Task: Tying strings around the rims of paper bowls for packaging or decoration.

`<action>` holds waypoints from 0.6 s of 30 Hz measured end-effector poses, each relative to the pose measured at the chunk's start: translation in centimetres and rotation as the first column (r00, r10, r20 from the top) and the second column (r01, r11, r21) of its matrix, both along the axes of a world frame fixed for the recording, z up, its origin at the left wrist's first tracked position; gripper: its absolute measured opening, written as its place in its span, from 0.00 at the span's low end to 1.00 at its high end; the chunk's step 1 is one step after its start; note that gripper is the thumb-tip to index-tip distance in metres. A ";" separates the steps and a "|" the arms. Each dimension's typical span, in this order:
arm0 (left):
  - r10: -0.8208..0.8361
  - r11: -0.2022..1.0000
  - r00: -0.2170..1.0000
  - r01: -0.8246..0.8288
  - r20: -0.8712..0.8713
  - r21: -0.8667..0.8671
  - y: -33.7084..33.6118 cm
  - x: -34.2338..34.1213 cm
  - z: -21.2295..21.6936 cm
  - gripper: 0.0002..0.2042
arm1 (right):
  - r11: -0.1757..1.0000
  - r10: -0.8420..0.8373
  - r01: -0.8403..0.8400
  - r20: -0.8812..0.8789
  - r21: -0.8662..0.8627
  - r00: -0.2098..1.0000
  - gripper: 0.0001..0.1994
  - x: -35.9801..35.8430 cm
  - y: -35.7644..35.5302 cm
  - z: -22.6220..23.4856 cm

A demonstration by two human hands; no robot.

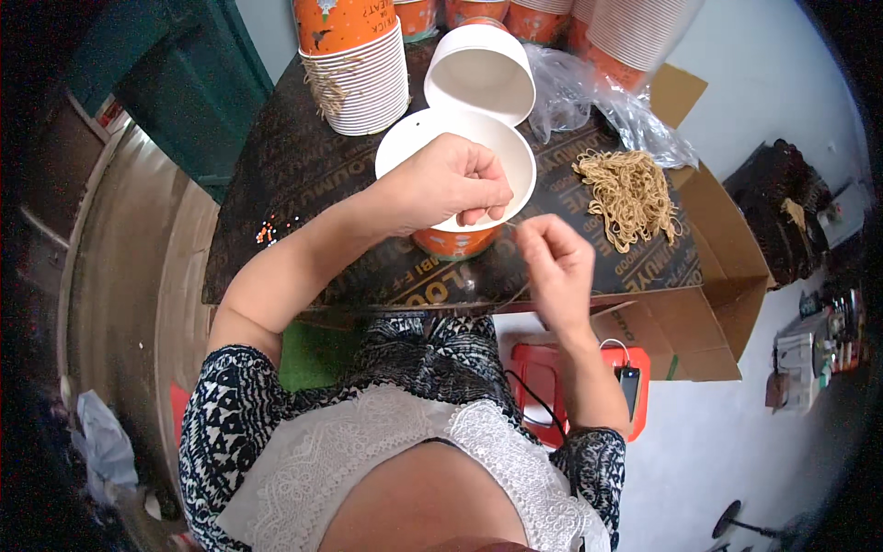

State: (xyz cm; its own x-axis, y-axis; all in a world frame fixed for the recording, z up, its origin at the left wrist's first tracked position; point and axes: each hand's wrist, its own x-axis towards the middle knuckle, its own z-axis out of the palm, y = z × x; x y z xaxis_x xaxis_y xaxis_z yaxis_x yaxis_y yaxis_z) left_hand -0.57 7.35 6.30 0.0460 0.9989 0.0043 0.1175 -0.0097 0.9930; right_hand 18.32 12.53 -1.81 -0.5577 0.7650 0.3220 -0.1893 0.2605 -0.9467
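Note:
Over a white-lined orange paper bucket (457, 241), my left hand (451, 184) is closed, its fingers curled and the thumb pressed to them. Just right of the bucket's rim, my right hand (556, 269) pinches with thumb and forefinger. A thin tan string (511, 224) shows in the narrow gap between the two hands; most of it is hidden or too fine to follow. Farther right on the dark table (354, 207) lies a loose heap of tan strings (630, 198). Behind the near bucket, another bucket (480, 78) lies tipped, its white inside facing me.
A tall stack of orange buckets (357, 78), with tan strings on its side, stands at the back left. More stacked buckets (635, 41) and clear plastic film (589, 92) are behind. Small coloured bits (271, 230) lie left. An open cardboard box (704, 317) adjoins the table's right edge.

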 end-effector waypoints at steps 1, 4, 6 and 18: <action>-0.008 1.000 1.000 0.008 0.002 -0.012 0.0 0.0 0.0 0.04 | 0.999 -0.004 0.004 0.009 -0.048 1.000 0.07 0.6 0.0 1.1; -0.041 0.999 0.999 0.041 -0.020 -0.007 0.4 -0.2 -0.2 0.04 | 0.999 0.011 -0.011 -0.001 -0.039 1.000 0.08 1.2 0.5 2.9; -0.063 0.998 0.997 0.064 -0.045 0.009 0.5 0.0 -0.3 0.04 | 1.000 0.009 -0.009 0.055 0.007 0.998 0.07 0.9 0.7 3.8; -0.152 0.988 0.988 0.152 -0.016 -0.022 1.5 -0.6 -0.5 0.06 | 0.964 0.167 -0.183 0.101 0.192 0.981 0.05 1.5 3.9 5.6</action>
State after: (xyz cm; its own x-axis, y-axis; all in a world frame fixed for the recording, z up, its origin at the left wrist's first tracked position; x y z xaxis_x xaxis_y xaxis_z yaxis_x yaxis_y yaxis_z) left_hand -1.21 8.83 5.82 0.1970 0.9802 -0.0186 0.1336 -0.0080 0.9910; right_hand 19.80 16.47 3.83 -0.7082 0.5780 0.4054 -0.1721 0.4155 -0.8932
